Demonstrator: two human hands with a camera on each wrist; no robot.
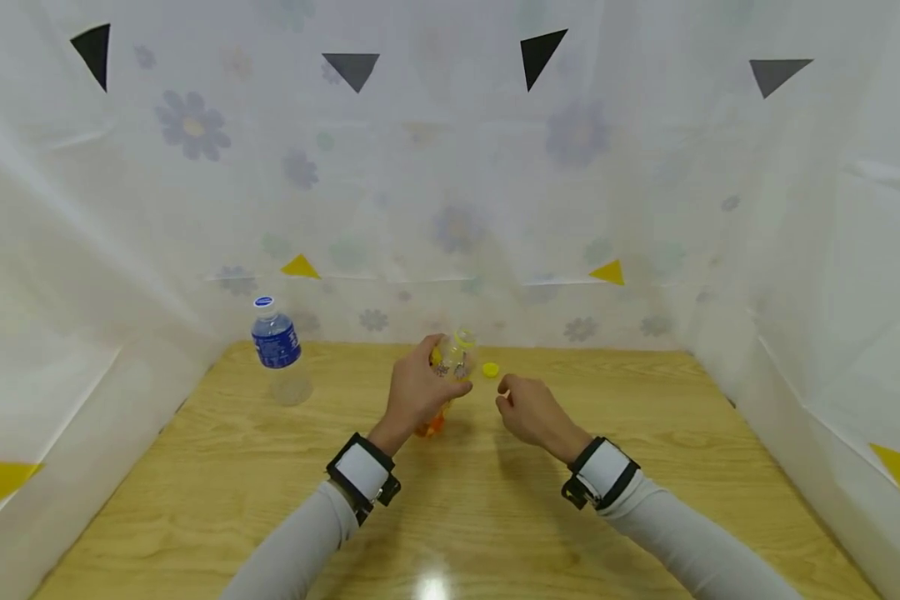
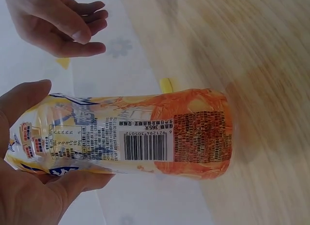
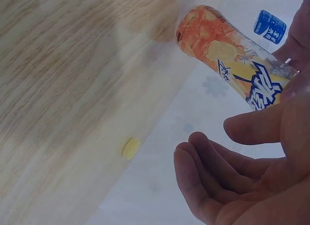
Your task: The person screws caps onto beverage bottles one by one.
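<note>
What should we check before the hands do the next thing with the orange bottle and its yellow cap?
1. Left hand grips the orange bottle firmly: ok.
2. Bottle stands on the table: ok, its base rests on the wood.
3. Yellow cap is off the bottle and lies on the table: ok.
4. Right hand is free: ok, its fingers are loosely curled and hold nothing.
5. Cap is close to the right hand: ok.
6. Blue-label bottle stands well off to the left: ok.
</note>
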